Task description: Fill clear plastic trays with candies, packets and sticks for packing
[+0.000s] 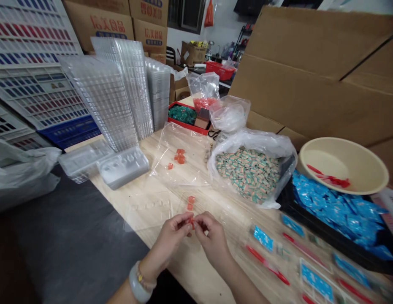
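While I watched through the head camera, the wooden table [190,259] was crowded. Tall stacks of clear plastic trays [101,93] rose at the far left, with a lower tray stack [123,166] lying before them. Beyond the hands, in line with them, sat two orange-red pieces [190,202], and farther off a loose cluster [180,158] of similar ones. To the right, a white bag [269,139] of small green-and-tan pieces stood beside a black tray [313,236] of blue packets, a beige basin [370,169] tilted over it. Nearer lay blurred red sticks [267,265].

My left hand [174,234] and right hand [213,238] met near the table's edge, thumbs and fingertips pinched closed on a small red piece [191,221], mostly hidden between them.
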Tool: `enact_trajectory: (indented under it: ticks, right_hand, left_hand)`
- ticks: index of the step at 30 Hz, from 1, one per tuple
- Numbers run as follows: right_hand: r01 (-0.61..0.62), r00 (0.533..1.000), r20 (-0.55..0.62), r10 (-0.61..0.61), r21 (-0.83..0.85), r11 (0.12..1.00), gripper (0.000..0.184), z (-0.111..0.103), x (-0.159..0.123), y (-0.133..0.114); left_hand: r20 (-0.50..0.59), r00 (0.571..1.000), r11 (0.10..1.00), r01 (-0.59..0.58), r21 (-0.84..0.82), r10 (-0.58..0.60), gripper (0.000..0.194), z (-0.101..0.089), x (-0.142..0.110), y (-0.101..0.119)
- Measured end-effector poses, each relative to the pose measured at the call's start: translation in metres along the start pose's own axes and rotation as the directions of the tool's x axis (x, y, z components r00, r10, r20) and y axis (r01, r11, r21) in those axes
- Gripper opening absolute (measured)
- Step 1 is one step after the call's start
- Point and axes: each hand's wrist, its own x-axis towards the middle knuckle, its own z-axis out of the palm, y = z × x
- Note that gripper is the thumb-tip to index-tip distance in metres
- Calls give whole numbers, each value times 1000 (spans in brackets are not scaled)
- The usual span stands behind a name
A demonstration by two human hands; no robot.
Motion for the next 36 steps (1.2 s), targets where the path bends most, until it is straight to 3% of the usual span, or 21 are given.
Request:
enact_trajectory:
  ticks: [5, 10, 16, 18, 21, 26, 29, 32, 36]
  right_hand:
    - [65, 998, -13, -68, -158, 985, 16, -5, 0, -1]
    - [101, 992, 88, -87, -163, 981, 18, -12, 3, -7]
    - [51, 997, 71, -22, -434, 900, 18, -7, 0, -9]
    - [19, 997, 73, 12, -406, 914, 16, -5, -1, -6]
    - [-70, 992, 81, 95, -272, 960, 12, -4, -2, -2]
    - [-246, 957, 152, 248, -34, 969, 13, -3, -14, 4]
    - [-297, 937, 220, 271, 99, 950, 15, -2, -24, 5]
    - [-143, 970, 216, 112, 138, 980, 10, -1, -32, 4]
    - [46, 978, 200, -54, 46, 998, 13, 2, -31, 4]
  left_hand:
    - [11, 1000, 1000, 12, -23, -12, 16, 2, -2, 6]
    - [50, 988, 960, 153, -234, -145, 26, 2, -3, 6]
    - [3, 983, 970, 182, -163, -184, 21, 3, -5, 6]
    - [4, 978, 952, 204, -229, -209, 19, 3, -7, 4]
    - [103, 959, 885, 283, -370, -263, 18, 2, -12, -1]
    - [156, 962, 941, 256, -220, -225, 17, -2, -20, -12]
    - [173, 947, 914, 308, -265, -269, 21, -4, -27, -21]
    - [92, 961, 917, 276, -287, -261, 25, -5, -31, -29]
    - [45, 983, 981, 182, -72, -179, 29, -12, -28, -31]
